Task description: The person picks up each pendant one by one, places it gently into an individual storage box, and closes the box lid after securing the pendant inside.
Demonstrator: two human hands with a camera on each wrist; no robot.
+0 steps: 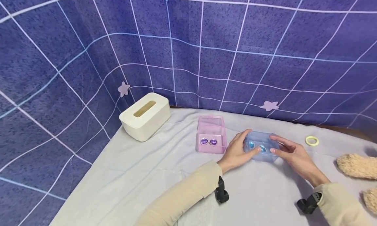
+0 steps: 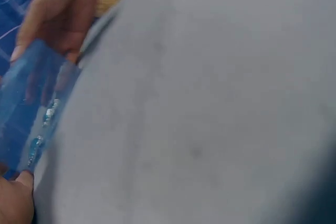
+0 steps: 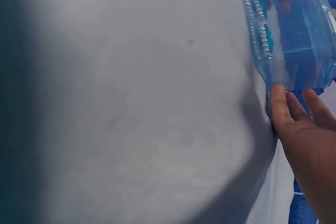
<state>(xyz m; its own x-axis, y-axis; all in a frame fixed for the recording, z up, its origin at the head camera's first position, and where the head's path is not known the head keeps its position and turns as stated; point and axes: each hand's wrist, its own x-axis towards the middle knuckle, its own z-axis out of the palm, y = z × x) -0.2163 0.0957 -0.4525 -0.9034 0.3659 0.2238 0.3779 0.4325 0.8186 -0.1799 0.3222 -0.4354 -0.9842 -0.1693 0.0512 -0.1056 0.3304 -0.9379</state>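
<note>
Both hands hold a clear blue plastic box (image 1: 261,144) over the cloth, one at each end. My left hand (image 1: 238,151) grips its left end, with the thumb reaching over the front. At the right end my right hand (image 1: 296,155) holds it between thumb and fingers, as the right wrist view also shows. Two blue gems with sparkling silver edges (image 1: 263,148) lie inside the box. Just left of it stands an open pink plastic box (image 1: 210,148), which holds two purple gems (image 1: 213,141) with pale rims.
A cream tissue box (image 1: 144,116) stands at the back left. To the right lie a pale yellow ring (image 1: 312,141) and a fluffy tan plush item (image 1: 357,166), partly out of frame. Blue gridded fabric (image 1: 182,56) hangs behind the cloth-covered surface (image 1: 141,173).
</note>
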